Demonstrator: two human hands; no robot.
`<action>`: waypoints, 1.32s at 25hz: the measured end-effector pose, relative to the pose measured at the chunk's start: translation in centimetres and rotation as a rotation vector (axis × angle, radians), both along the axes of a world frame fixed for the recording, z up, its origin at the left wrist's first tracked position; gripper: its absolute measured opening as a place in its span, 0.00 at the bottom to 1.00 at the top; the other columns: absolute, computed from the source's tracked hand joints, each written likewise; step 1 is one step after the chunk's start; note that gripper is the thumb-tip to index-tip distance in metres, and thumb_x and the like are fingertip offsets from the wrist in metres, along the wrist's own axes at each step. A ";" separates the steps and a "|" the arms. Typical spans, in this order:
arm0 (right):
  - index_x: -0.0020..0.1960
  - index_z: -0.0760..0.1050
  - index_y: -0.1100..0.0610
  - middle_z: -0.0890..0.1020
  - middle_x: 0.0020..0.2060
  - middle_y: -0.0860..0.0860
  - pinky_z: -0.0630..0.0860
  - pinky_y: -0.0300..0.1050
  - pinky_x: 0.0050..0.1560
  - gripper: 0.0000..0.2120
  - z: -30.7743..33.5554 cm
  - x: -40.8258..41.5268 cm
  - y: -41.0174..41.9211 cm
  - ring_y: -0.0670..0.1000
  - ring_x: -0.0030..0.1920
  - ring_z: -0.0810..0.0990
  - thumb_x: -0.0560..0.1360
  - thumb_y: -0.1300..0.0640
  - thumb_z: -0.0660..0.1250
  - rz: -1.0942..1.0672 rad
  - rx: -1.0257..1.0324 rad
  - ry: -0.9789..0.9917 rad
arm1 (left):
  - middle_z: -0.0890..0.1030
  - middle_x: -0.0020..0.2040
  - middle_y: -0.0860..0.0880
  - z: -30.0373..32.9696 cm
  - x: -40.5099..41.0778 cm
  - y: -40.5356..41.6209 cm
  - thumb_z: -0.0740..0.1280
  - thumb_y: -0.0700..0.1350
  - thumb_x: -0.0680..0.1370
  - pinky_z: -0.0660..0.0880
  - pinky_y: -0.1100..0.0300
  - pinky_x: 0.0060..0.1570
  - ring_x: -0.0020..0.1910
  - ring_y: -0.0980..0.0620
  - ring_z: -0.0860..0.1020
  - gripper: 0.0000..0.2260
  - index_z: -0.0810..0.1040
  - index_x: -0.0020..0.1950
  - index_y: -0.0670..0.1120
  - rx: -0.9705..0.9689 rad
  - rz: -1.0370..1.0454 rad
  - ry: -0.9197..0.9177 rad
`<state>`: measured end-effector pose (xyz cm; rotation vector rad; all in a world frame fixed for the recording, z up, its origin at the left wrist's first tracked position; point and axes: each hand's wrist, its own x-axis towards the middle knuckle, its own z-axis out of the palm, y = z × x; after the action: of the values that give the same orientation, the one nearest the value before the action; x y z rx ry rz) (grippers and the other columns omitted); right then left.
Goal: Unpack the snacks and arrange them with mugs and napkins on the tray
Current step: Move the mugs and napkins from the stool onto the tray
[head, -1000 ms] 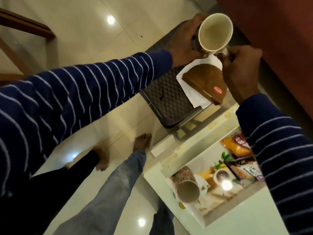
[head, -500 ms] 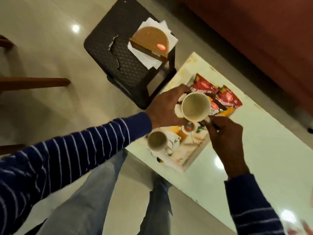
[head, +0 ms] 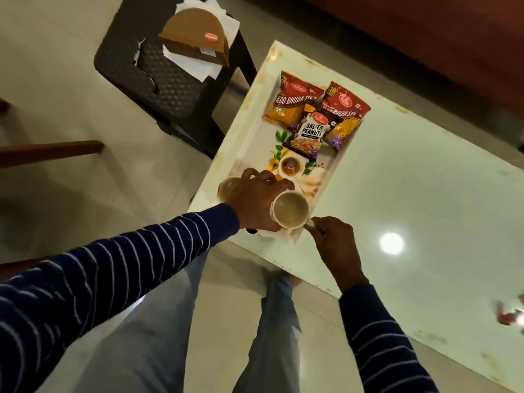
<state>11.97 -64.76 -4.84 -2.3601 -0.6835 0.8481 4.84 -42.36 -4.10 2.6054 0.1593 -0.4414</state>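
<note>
My left hand [head: 256,201] wraps its fingers around the side of a cream mug [head: 289,209]; my right hand [head: 334,241] pinches that mug's handle. The mug sits upright at the near end of the tray [head: 256,129]. A 2nd mug [head: 228,187] shows just beyond my left hand. 3 snack packets [head: 307,131] lie overlapped at the tray's far end. Napkins [head: 198,63] lie on the dark stool [head: 167,89].

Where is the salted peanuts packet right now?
The salted peanuts packet lies at the far end of the tray, overlapping the two aloo bhujia packets, beyond the printed teacup picture.
</note>
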 end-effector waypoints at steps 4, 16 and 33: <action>0.43 0.82 0.58 0.84 0.36 0.54 0.75 0.44 0.38 0.11 -2.3 -1.5 -0.1 0.55 0.38 0.80 0.79 0.53 0.69 -0.010 0.005 0.033 | 0.82 0.57 0.53 -0.8 -1.3 -0.1 0.71 0.71 0.61 0.68 0.44 0.63 0.62 0.48 0.76 0.36 0.70 0.65 0.57 0.052 -0.009 0.049; 0.49 0.85 0.54 0.86 0.45 0.51 0.77 0.40 0.44 0.09 -2.9 -2.2 0.1 0.51 0.44 0.83 0.78 0.50 0.69 -0.010 -0.110 0.096 | 0.82 0.61 0.52 -2.1 -2.2 -0.1 0.73 0.67 0.63 0.43 0.35 0.69 0.72 0.46 0.66 0.38 0.70 0.69 0.54 0.066 -0.080 0.021; 0.61 0.82 0.61 0.85 0.56 0.56 0.76 0.45 0.58 0.16 3.7 9.5 26.8 0.53 0.54 0.83 0.79 0.52 0.67 -0.121 0.113 -0.011 | 0.80 0.56 0.51 1.0 4.1 30.8 0.73 0.48 0.75 0.79 0.58 0.55 0.52 0.57 0.78 0.18 0.75 0.63 0.47 -0.399 1.187 -0.269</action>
<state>21.47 -37.92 -1.18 -2.2807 -0.5713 0.7252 8.92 -11.54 -3.13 1.7332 1.2602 0.2809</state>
